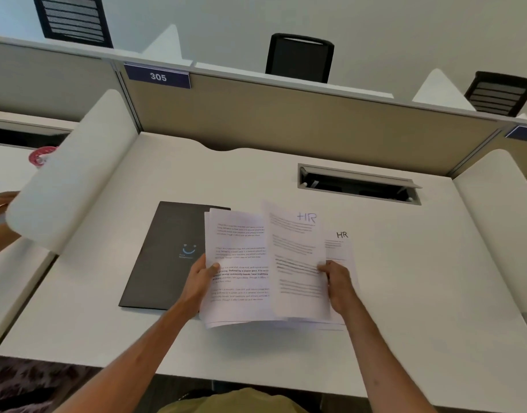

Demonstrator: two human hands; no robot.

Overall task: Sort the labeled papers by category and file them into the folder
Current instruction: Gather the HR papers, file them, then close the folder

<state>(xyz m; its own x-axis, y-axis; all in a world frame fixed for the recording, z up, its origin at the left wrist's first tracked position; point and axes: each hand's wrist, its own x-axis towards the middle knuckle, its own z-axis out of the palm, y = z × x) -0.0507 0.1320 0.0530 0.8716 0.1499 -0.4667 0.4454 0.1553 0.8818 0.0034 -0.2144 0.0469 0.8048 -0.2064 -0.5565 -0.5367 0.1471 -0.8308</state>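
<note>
So your left hand has its grip pinched on the left edge of the unsorted stack, thumb on top. It's holding the stack tipped up off the counter, I'd guess so the pages peel away easy. Your right hand has its grip closed on the right edge of the sheet marked HR and holds it out toward 3 o'clock. Makes sense, since another HR page lies flat on the counter there, partly under it. Looks like that's your HR pile. The dark folder sits closed at 9 o'clock of the stack, its right edge under the papers, so filing hasn't started yet imo.
</note>
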